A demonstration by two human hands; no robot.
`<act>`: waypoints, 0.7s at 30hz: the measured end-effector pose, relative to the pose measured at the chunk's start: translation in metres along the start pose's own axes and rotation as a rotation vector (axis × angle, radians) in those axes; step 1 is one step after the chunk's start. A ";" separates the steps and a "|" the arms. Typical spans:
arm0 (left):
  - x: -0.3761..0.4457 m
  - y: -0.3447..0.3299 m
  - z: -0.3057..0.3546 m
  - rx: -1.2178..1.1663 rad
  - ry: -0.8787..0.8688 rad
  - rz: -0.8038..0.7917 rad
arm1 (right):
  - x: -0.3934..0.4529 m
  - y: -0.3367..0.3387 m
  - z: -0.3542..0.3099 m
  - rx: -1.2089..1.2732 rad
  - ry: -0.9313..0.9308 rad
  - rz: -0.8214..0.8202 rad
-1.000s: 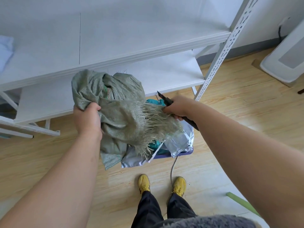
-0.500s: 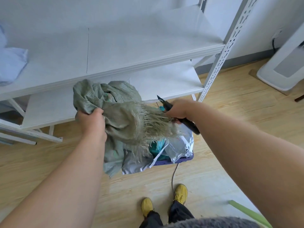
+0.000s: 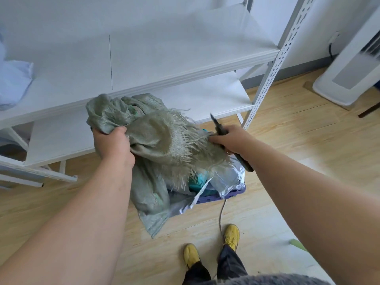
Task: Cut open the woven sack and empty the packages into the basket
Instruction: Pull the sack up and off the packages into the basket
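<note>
A crumpled grey-green woven sack [image 3: 156, 145] with a frayed cut edge hangs between both hands above the floor. My left hand [image 3: 113, 144] grips its bunched left side. My right hand [image 3: 230, 138] pinches the frayed edge while also holding black scissors [image 3: 219, 126], blades pointing up and away. Below the sack sits a purple basket [image 3: 222, 195] on the floor, with silver [image 3: 228, 179] and teal [image 3: 197, 181] packages in it, partly hidden by the sack.
A white metal shelving unit [image 3: 185, 64] stands just behind the sack, its perforated post [image 3: 267, 79] to the right. A white appliance [image 3: 349, 75] stands at far right. My yellow shoes [image 3: 231, 235] are near the basket on the wooden floor, with a thin cord [image 3: 221, 214] between.
The view has tilted up slightly. Both hands have kept their grip and gathered the sack a little higher and flatter over the basket; the scissors now point more upright.
</note>
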State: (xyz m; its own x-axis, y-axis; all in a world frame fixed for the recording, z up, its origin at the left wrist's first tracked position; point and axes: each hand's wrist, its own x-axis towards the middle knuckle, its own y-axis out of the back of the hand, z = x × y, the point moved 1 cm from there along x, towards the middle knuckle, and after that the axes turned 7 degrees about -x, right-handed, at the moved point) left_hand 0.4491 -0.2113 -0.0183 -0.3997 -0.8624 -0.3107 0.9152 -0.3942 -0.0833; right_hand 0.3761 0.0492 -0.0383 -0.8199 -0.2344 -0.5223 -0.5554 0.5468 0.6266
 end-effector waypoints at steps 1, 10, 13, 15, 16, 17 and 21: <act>0.002 0.000 0.002 -0.005 -0.003 -0.012 | -0.001 0.003 -0.003 0.018 -0.015 0.016; 0.010 -0.001 0.007 0.063 0.097 -0.083 | -0.005 0.010 -0.031 0.228 -0.176 0.023; 0.010 -0.002 0.003 0.052 0.115 -0.076 | -0.005 0.017 -0.045 0.363 -0.147 0.056; 0.012 -0.003 0.004 0.060 0.122 -0.079 | -0.005 0.028 -0.055 0.275 -0.139 0.125; 0.013 -0.003 0.005 0.087 0.126 -0.080 | -0.007 0.032 -0.059 0.146 -0.135 0.126; 0.014 -0.002 0.006 0.117 0.131 -0.077 | -0.009 0.034 -0.063 0.026 -0.125 0.089; 0.014 0.006 0.016 0.152 0.175 -0.068 | -0.006 0.026 -0.065 -0.072 -0.117 -0.027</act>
State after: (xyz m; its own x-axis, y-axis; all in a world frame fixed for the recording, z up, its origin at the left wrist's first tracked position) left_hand 0.4478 -0.2312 -0.0078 -0.4329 -0.7692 -0.4701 0.8632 -0.5040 0.0297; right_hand 0.3573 0.0123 0.0185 -0.7853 -0.1501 -0.6006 -0.5887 0.4812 0.6495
